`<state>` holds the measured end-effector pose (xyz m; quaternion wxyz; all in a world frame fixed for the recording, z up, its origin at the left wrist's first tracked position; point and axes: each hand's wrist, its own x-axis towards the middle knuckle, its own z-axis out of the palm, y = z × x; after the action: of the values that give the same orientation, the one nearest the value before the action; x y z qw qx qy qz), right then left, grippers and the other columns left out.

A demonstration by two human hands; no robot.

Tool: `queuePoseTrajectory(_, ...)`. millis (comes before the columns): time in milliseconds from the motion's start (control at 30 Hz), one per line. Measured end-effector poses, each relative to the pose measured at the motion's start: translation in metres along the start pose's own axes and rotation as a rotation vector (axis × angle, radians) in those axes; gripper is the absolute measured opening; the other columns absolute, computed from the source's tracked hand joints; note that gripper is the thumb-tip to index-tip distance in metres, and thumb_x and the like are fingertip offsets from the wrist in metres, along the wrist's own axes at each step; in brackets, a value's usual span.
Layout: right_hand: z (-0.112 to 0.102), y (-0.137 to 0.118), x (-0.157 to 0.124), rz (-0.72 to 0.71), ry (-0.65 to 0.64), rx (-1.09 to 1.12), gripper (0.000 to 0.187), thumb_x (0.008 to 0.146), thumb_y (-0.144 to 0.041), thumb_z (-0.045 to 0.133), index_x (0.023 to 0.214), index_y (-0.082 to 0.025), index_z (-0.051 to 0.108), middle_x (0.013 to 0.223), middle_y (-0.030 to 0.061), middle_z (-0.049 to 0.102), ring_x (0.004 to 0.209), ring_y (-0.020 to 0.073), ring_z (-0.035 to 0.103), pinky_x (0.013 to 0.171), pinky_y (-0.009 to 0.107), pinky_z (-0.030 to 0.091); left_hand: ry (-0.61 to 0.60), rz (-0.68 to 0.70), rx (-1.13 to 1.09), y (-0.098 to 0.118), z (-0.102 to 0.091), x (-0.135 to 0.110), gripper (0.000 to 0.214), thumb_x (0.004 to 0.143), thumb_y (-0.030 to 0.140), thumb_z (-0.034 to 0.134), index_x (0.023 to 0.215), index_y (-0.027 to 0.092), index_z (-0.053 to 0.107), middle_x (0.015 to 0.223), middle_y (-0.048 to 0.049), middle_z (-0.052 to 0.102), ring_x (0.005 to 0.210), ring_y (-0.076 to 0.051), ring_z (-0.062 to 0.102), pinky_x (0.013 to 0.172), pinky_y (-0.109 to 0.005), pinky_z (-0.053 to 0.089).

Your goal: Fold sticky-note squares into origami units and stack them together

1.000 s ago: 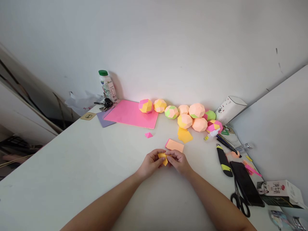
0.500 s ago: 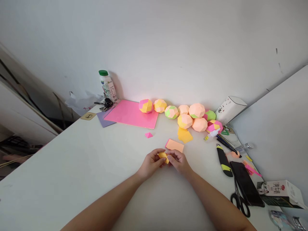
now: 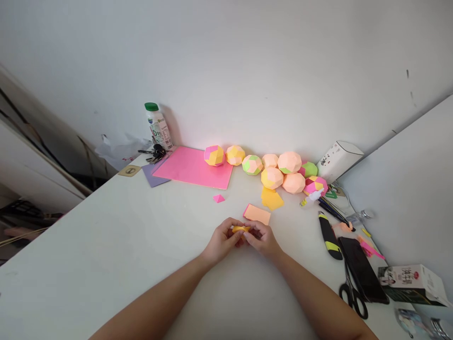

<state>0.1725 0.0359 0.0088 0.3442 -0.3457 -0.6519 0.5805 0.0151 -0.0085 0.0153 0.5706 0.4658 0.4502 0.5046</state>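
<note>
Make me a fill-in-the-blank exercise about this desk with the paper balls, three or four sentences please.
The left hand and the right hand together pinch a small folded paper coloured ____.
The bottle has a cap coloured ____.
The scissors lie on the table to the ____ of both hands.
The biggest flat sheet, beside the keys, is ____.
Missing words: yellow; green; right; pink.
</note>
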Motion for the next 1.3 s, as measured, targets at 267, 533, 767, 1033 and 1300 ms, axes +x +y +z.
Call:
queuePoseTrajectory(267,-0.0033,-0.0023,0.0026,0.058,0.031,0.113,0.017,0.077,-0.029,0.062,0.090,-0.017,0.062,0.072,0.0017,0.065,0.056,0.0118,0.058,0.053,0.025,0.050,-0.026,-0.015,-0.048,0.0015,-0.0015,0.0002,0.021,0.080,0.037,0.057,0.090,0.018,0.054,0.073,-0.0008,0.063,0.062,-0.012,0.058,0.058,-0.025,0.047)
queuePoseTrajectory(533,-0.0039,-0.0005,0.0043,0.075,0.032,0.144,0.015,0.074,-0.027,0.065,0.084,-0.017,0.064,0.069,0.0013,0.067,0.051,0.0118,0.059,0.051,0.026,0.051,-0.026,0.029,-0.029,-0.0022,-0.0029,0.0008,0.018,0.081,0.035,0.056,0.088,0.018,0.058,0.083,-0.0023,0.059,0.063,-0.012,0.058,0.057,-0.026,0.048)
queuePoseTrajectory(767,-0.0038,-0.0012,0.0039,0.073,0.024,0.137,0.017,0.075,-0.029,0.064,0.086,-0.016,0.062,0.067,0.0009,0.066,0.052,0.0113,0.059,0.051,0.025,0.051,-0.043,0.016,-0.039,-0.0034,-0.0030,0.0011,0.020,0.082,0.036,0.055,0.090,0.018,0.056,0.078,-0.0023,0.061,0.063,-0.012,0.058,0.058,-0.026,0.047)
queuePoseTrajectory(1033,-0.0023,-0.0058,0.0009,0.056,-0.006,0.118,0.019,0.078,-0.033,0.062,0.084,-0.019,0.050,0.064,-0.0014,0.061,0.054,0.0121,0.057,0.053,0.026,0.049,-0.043,-0.013,0.000,0.0015,-0.0009,-0.0004,0.024,0.080,0.040,0.055,0.089,0.018,0.055,0.075,-0.0021,0.062,0.066,-0.014,0.060,0.058,-0.026,0.047)
queuePoseTrajectory(1300,0.0034,-0.0015,0.0002,0.002,0.056,-0.015,0.020,0.075,-0.029,0.065,0.086,-0.019,0.051,0.073,0.0010,0.062,0.056,0.0115,0.056,0.054,0.025,0.047,0.026,-0.017,0.041,0.0018,0.0003,-0.0003,0.026,0.080,0.043,0.054,0.091,0.019,0.057,0.081,-0.0024,0.062,0.067,-0.014,0.060,0.058,-0.026,0.051)
